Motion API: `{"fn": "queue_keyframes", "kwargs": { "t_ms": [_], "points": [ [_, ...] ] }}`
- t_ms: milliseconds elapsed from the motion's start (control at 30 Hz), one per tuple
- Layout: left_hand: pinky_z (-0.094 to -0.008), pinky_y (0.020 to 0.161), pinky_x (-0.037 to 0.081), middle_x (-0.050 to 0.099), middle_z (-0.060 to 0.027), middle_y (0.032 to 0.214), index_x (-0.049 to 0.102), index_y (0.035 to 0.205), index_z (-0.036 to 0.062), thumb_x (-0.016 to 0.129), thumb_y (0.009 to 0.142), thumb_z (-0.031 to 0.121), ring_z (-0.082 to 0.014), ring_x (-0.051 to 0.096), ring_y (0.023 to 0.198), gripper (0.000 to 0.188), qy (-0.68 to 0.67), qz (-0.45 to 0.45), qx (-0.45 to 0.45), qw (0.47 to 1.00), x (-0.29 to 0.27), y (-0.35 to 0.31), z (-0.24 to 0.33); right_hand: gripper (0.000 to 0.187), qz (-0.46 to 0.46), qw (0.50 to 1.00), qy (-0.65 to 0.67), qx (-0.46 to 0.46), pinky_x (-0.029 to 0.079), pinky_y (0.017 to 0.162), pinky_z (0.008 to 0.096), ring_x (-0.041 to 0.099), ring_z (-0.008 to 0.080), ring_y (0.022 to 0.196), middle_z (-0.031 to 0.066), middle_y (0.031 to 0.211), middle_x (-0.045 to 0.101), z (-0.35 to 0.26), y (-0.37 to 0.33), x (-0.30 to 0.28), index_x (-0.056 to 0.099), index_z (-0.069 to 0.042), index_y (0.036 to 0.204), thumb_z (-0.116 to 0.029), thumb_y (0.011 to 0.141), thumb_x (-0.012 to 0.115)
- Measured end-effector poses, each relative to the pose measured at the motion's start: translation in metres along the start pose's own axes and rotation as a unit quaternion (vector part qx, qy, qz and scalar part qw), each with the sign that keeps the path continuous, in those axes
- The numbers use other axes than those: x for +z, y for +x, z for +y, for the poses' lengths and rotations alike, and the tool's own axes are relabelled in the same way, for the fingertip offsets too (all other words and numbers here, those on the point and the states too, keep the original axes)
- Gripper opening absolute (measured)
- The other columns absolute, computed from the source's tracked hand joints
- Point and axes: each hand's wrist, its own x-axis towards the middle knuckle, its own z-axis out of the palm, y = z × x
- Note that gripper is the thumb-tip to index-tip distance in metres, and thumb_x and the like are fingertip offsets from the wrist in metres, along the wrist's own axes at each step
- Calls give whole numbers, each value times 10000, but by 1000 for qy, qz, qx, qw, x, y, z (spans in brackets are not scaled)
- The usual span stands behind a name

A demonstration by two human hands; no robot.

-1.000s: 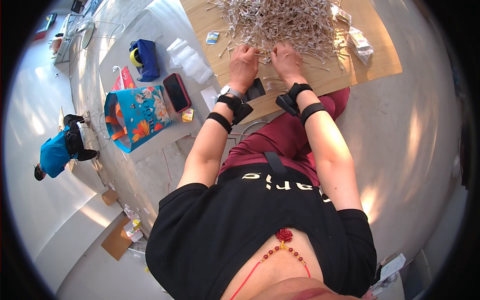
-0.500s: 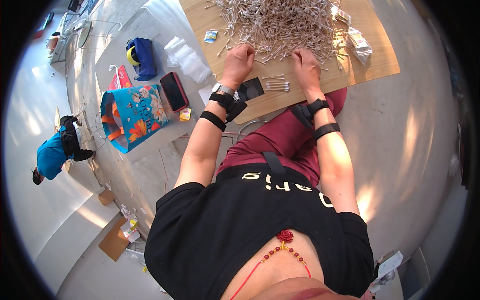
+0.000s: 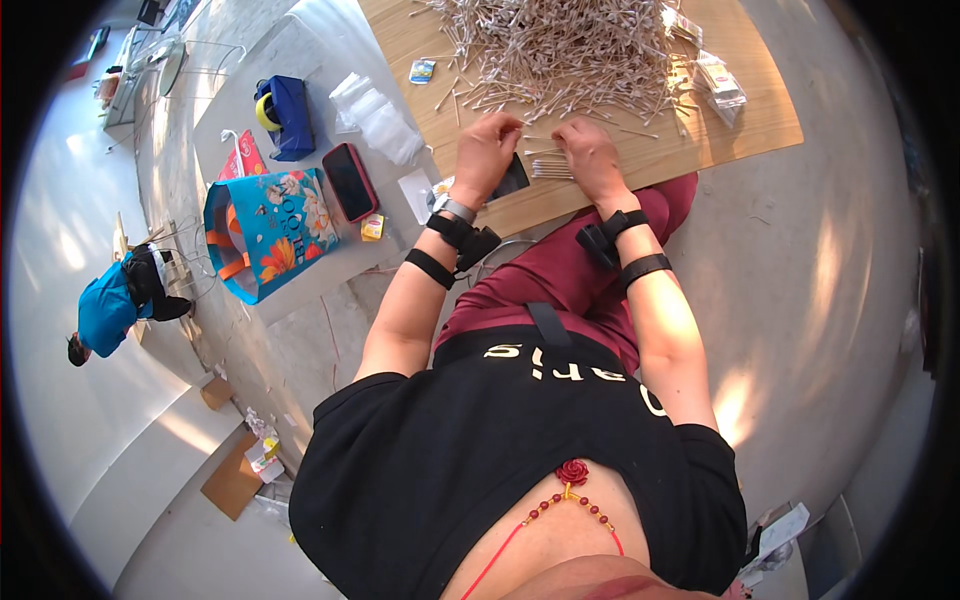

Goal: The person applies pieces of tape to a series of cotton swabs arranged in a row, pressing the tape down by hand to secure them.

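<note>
Wooden worktop carries a large loose pile of cotton swabs, and on the person's side of this pile lies a small row of swabs. Half a second ago the hands were wider apart; now the right hand has come inward to the row's right end, and the left hand has come slightly nearer to the person, beside a dark card. In my judgement, attention has passed from pile to row. Both hands have bent fingers brought together; whether they pinch a swab, I cannot tell. Compared with the earlier frame, the pile looks unchanged.
</note>
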Motion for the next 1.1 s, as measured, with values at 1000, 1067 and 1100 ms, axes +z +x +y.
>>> {"fn": "queue_keyframes", "kwargs": {
  "t_ms": [1000, 1067, 1100],
  "points": [
    [-445, 811, 559, 716, -118, 949, 733, 918, 76, 744, 875, 218, -332, 701, 929, 150, 164, 38, 37, 985, 52, 44, 4, 118, 95, 986, 42, 131, 529, 887, 455, 673, 338, 1020, 98, 1039, 693, 25, 15, 0, 732, -108, 1025, -145, 913, 740],
    [-438, 792, 562, 719, -114, 947, 742, 935, 73, 749, 883, 221, -319, 711, 902, 156, 139, 31, 27, 990, 48, 45, 1, 120, 98, 985, 41, 133, 529, 886, 456, 674, 338, 1014, 97, 1032, 690, 26, 14, 0, 732, -108, 1026, -145, 912, 740],
    [-435, 783, 564, 721, -112, 947, 747, 944, 72, 751, 888, 222, -313, 716, 889, 160, 126, 27, 22, 991, 46, 45, 0, 121, 100, 985, 40, 133, 529, 885, 456, 675, 338, 1009, 97, 1027, 688, 26, 14, 0, 732, -108, 1027, -145, 912, 739]
  ]
}}
